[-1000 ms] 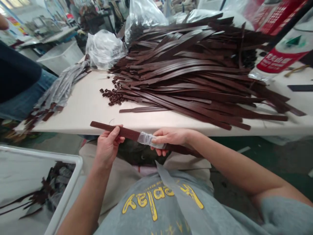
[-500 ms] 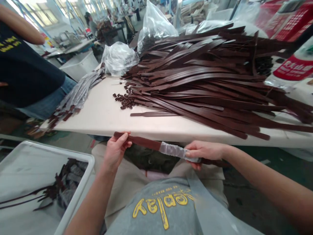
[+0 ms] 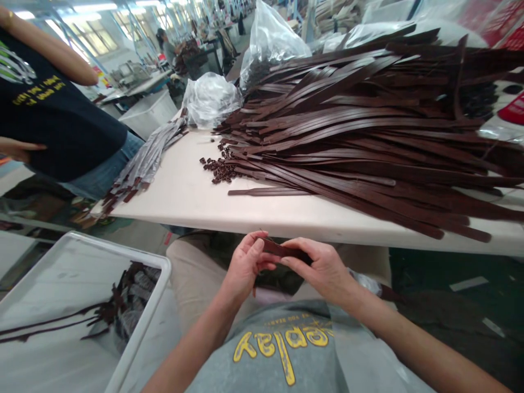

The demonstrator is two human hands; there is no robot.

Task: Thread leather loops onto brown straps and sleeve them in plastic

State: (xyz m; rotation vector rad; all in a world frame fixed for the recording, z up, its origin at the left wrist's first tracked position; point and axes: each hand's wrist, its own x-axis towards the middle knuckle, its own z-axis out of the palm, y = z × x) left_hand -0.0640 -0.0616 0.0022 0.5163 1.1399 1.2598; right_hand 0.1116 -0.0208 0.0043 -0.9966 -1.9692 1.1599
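Dark brown leather strap (image 3: 282, 250) is being pinched at one end by both hands, left hand (image 3: 245, 265) and right hand (image 3: 323, 270) closed on it, below the worktop's (image 3: 184, 191) near edge. Likely light, flexible, smooth; gripping near the end suits it.

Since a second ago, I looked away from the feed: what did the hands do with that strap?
The hands came together: left hand and right hand now pinch one end of the brown strap close together, instead of holding it stretched out. Its plastic sleeve now lies behind the right wrist. The strap pile, table and bin are unchanged.
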